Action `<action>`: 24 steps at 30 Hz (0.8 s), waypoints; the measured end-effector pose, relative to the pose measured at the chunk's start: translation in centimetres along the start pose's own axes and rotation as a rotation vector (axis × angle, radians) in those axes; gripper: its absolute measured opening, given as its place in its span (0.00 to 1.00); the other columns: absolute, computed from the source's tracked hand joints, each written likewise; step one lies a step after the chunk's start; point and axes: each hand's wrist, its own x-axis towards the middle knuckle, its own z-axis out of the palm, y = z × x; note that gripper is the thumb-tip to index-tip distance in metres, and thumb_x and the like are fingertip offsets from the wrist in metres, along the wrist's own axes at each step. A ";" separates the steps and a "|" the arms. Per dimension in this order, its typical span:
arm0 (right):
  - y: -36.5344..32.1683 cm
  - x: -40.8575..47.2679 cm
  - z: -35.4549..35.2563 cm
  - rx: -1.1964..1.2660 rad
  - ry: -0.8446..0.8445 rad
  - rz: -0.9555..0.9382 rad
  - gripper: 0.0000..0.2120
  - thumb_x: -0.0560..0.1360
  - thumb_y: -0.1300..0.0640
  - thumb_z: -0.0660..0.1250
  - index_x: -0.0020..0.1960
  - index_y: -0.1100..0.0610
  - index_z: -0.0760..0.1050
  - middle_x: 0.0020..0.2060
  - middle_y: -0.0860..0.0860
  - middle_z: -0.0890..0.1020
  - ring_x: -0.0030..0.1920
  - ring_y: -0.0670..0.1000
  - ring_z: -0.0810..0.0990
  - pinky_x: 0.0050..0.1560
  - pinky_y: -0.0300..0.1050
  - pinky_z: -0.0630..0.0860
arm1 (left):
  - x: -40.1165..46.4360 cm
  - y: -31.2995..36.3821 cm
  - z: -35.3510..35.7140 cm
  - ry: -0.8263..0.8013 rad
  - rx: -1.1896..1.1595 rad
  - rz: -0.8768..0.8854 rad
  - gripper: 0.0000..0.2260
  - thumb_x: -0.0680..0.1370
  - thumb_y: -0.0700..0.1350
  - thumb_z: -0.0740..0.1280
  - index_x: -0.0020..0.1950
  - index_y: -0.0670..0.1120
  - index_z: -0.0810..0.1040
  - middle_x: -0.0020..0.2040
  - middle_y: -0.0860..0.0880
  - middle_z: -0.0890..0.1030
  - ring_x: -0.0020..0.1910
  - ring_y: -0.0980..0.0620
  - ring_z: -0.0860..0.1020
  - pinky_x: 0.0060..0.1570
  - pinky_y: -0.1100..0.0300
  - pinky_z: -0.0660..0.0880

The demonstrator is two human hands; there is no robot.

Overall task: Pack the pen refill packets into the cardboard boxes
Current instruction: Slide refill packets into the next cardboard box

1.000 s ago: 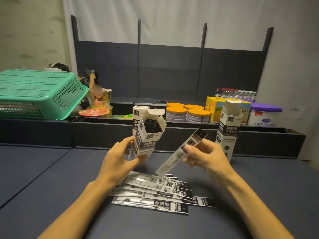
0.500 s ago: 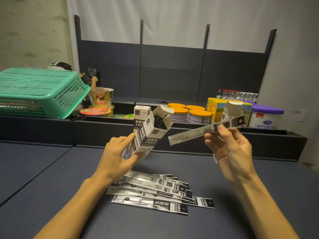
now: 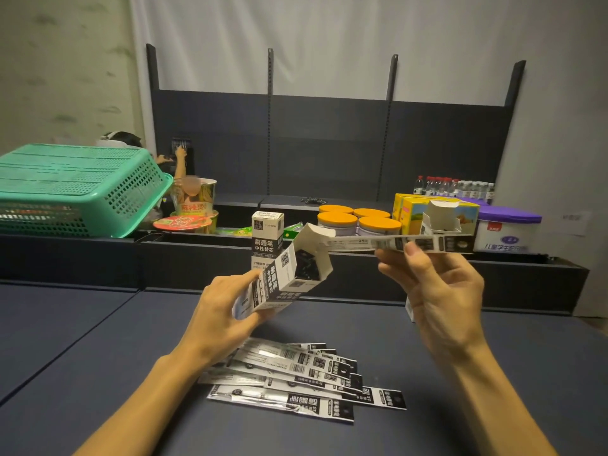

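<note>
Head view first: nearest us, low in the middle of the frame, a fan of packets (image 3: 296, 380) lies flat on the dark table (image 3: 98, 373), overlapping one another. Above them our left hand (image 3: 223, 311) grips a black-and-white box (image 3: 283, 284) by its lower end, fingers curled round it; the box is tilted, its open mouth turned up and to the right, flaps spread, dark contents showing inside. At right of center our right hand (image 3: 437, 291) pinches a single packet (image 3: 404, 243) between thumb and fingertips. That held packet runs almost level, its left end just at the box's raised flap; we cannot tell whether it touches.

Behind the tilted box a second box (image 3: 267, 235) stands upright and closed. Partly hidden behind the right hand, a third box (image 3: 441, 222) stands with its top flaps open.

Farther back, along the dark ledge (image 3: 65, 255), a green basket (image 3: 79, 189) rests upside down at the left edge, with noodle cups (image 3: 194, 205) beside it. In the middle sit orange-lidded tins (image 3: 358, 220), then a yellow carton (image 3: 408, 209) and a purple-lidded tub (image 3: 506, 228) at right, with water bottles (image 3: 454, 185) behind. At the upper left a person's arm (image 3: 179, 162) reaches toward the dark shelving (image 3: 329, 143).
</note>
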 end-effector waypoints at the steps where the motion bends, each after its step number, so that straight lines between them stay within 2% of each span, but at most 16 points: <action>1: 0.1 0.0 0.1 -0.017 -0.019 -0.004 0.11 0.66 0.53 0.70 0.45 0.56 0.83 0.44 0.58 0.86 0.47 0.59 0.85 0.43 0.45 0.82 | 0.0 0.0 0.0 0.004 0.001 0.005 0.29 0.69 0.63 0.67 0.69 0.58 0.67 0.58 0.62 0.73 0.57 0.60 0.70 0.53 0.60 0.71; 5: 0.4 0.1 0.7 -0.083 -0.060 -0.021 0.16 0.68 0.54 0.70 0.51 0.62 0.78 0.45 0.57 0.86 0.45 0.59 0.85 0.42 0.46 0.82 | -0.2 -0.2 0.0 0.011 0.013 0.009 0.29 0.69 0.62 0.67 0.69 0.58 0.66 0.58 0.65 0.72 0.57 0.62 0.70 0.53 0.60 0.71; 12: 1.2 0.3 1.6 -0.142 -0.140 -0.067 0.09 0.71 0.61 0.69 0.49 0.64 0.79 0.43 0.58 0.86 0.44 0.60 0.85 0.43 0.49 0.82 | -0.3 -0.2 -0.2 0.017 0.017 0.043 0.28 0.70 0.61 0.67 0.68 0.58 0.66 0.57 0.72 0.70 0.58 0.64 0.69 0.53 0.62 0.70; 15: 1.8 0.4 2.0 -0.195 -0.183 -0.092 0.09 0.71 0.62 0.69 0.50 0.64 0.79 0.42 0.57 0.86 0.43 0.57 0.86 0.42 0.46 0.82 | -0.3 0.0 -0.1 0.003 0.020 0.050 0.28 0.70 0.62 0.66 0.69 0.59 0.65 0.57 0.73 0.69 0.58 0.67 0.68 0.53 0.63 0.69; 19: 2.5 0.6 2.4 -0.293 -0.195 -0.151 0.05 0.71 0.61 0.71 0.47 0.59 0.81 0.40 0.54 0.86 0.40 0.51 0.85 0.37 0.40 0.80 | -0.3 -0.1 -0.1 -0.001 0.020 0.050 0.29 0.69 0.62 0.66 0.69 0.60 0.64 0.58 0.76 0.68 0.58 0.66 0.68 0.53 0.62 0.70; 22: 3.5 1.0 2.4 -0.464 -0.190 -0.292 0.05 0.70 0.56 0.73 0.46 0.55 0.82 0.38 0.56 0.84 0.37 0.56 0.81 0.37 0.53 0.77 | -0.3 -0.1 -0.1 0.002 0.013 0.053 0.27 0.69 0.62 0.67 0.68 0.66 0.64 0.59 0.77 0.67 0.58 0.65 0.69 0.53 0.64 0.69; 24: 4.2 1.2 2.3 -0.533 -0.225 -0.323 0.06 0.71 0.55 0.75 0.46 0.56 0.83 0.37 0.55 0.82 0.35 0.59 0.77 0.35 0.57 0.74 | -0.4 -0.3 0.0 0.006 0.010 0.049 0.28 0.69 0.61 0.68 0.68 0.64 0.66 0.58 0.75 0.69 0.58 0.64 0.69 0.53 0.62 0.70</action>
